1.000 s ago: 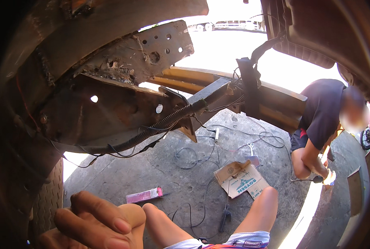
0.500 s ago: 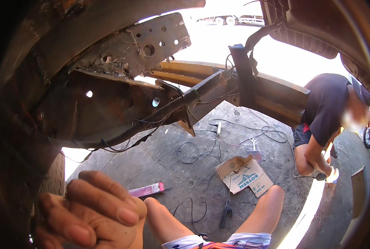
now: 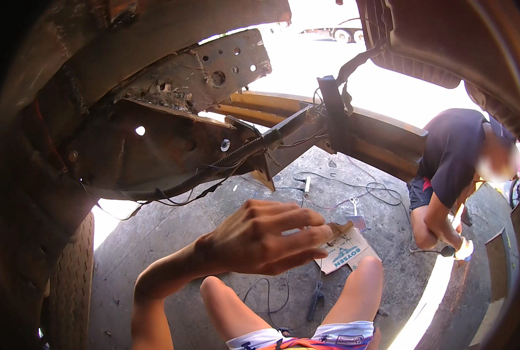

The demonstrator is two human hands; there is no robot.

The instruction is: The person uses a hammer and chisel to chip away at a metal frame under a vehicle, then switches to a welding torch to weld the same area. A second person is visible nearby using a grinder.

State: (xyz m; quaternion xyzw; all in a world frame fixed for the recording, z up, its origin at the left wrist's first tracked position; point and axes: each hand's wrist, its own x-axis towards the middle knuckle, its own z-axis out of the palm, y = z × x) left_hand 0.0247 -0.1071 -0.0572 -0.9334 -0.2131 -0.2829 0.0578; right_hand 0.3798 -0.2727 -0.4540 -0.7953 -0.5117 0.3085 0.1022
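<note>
My left hand (image 3: 266,236) reaches across the middle of the view, its back upward and its fingers stretched to the right, slightly apart. Nothing shows in its grasp. Beneath the fingertips lies a flattened cardboard box (image 3: 350,248) on the concrete, partly covered by the hand. Above the hand, a black corrugated cable conduit (image 3: 231,160) with loose wires runs along a rusty metal frame plate (image 3: 167,143). My right hand cannot be made out.
A co-worker (image 3: 455,157) crouches at the right. On the floor (image 3: 172,245) are cables, scissors (image 3: 354,204) and a black clamp-like tool (image 3: 315,300). A yellow-brown beam (image 3: 382,140) crosses ahead; a tyre (image 3: 70,286) stands at left.
My left hand has swung from the lower left toward the middle, and its curled fingers have straightened. It now covers the pink packet's place and part of the cardboard. The view has shifted slightly.
</note>
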